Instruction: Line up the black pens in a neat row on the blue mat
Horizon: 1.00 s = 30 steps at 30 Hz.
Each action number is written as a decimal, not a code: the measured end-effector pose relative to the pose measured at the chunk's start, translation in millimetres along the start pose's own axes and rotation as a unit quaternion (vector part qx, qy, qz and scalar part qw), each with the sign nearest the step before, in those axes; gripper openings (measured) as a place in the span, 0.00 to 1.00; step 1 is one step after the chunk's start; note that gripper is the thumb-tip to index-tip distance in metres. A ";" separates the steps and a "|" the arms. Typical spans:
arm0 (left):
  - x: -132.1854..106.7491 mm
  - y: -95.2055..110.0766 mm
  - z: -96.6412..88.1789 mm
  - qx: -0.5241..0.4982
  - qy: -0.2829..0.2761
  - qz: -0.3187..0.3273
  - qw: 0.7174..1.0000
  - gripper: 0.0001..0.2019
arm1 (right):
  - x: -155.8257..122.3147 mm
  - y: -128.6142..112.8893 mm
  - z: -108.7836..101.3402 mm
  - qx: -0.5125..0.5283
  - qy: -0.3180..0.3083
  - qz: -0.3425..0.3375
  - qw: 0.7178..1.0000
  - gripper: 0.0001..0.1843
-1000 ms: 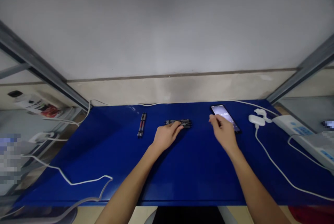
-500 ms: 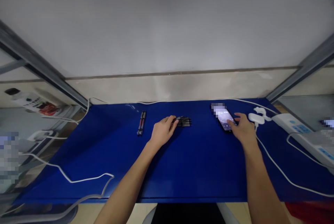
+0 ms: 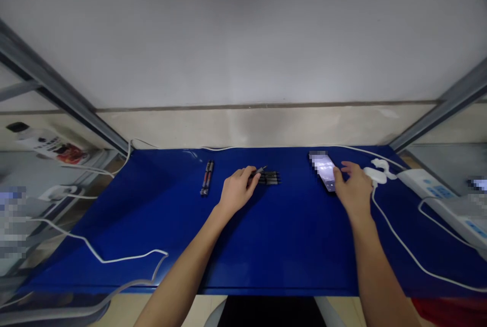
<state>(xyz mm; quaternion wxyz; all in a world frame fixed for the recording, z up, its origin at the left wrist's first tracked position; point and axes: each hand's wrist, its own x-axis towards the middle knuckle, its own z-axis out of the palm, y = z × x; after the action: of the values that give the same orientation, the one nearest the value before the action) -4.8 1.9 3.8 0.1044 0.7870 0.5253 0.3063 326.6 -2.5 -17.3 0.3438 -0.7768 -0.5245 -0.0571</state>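
Lifting one dark pen (image 3: pixel 258 171) from the pen cluster (image 3: pixel 271 178) mid-bench, our left hand (image 3: pixel 236 192) has its grip pinched on it; two pens (image 3: pixel 206 178) already lie apart. Our right hand (image 3: pixel 353 190), fingers loose, rests on the phone (image 3: pixel 325 173), holding nothing.

We've got a blue table top (image 3: pixel 266 235). Pile of dark pens (image 3: pixel 271 178) at the left fingertips, two more pens (image 3: pixel 206 177) well left of them. Lit phone (image 3: pixel 326 174) under the right fingertips, white charger (image 3: pixel 375 172) just right. White cable (image 3: pixel 114 258) near left edge.
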 end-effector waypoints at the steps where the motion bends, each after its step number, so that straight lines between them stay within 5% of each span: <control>1: 0.6 0.6 -1.2 -0.027 0.009 -0.011 1.000 0.16 | -2.1 -9.0 -1.0 0.015 0.010 -0.019 1.000 0.21; 4: 3.3 3.4 -3.8 -0.133 0.049 -0.040 0.989 0.15 | -13.1 -39.2 -3.8 0.091 -0.005 -0.086 0.992 0.16; 7: 6.0 5.8 -3.6 -0.248 0.070 -0.085 0.962 0.15 | -28.5 -65.2 -5.0 0.210 -0.121 -0.122 0.962 0.17; 11: 7.3 8.7 -1.2 -0.442 0.004 -0.159 0.883 0.16 | -47.0 -85.7 -3.4 0.340 -0.305 -0.125 0.881 0.18; 14: 6.3 12.5 -1.8 -0.528 -0.045 -0.158 0.834 0.16 | -54.2 -92.9 -2.1 0.434 -0.362 -0.107 0.818 0.20; 17: 4.8 15.8 -3.2 -0.562 -0.071 -0.135 0.813 0.15 | -54.2 -94.4 -3.2 0.486 -0.377 -0.065 0.786 0.18; 23: 2.4 17.4 2.3 -0.543 -0.164 -0.150 0.810 0.17 | -45.2 -87.2 -5.5 0.532 -0.278 0.017 0.800 0.13; 30: -3.7 25.5 14.4 -0.540 -0.207 -0.154 0.801 0.18 | -49.5 -93.1 -2.4 0.577 -0.290 0.078 0.760 0.18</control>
<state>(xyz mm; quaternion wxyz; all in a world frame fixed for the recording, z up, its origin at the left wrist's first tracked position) 22.2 -10.0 3.5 0.6645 0.5565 0.3555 0.3497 225.8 -22.5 6.4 0.5616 -0.4493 -0.4702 0.5115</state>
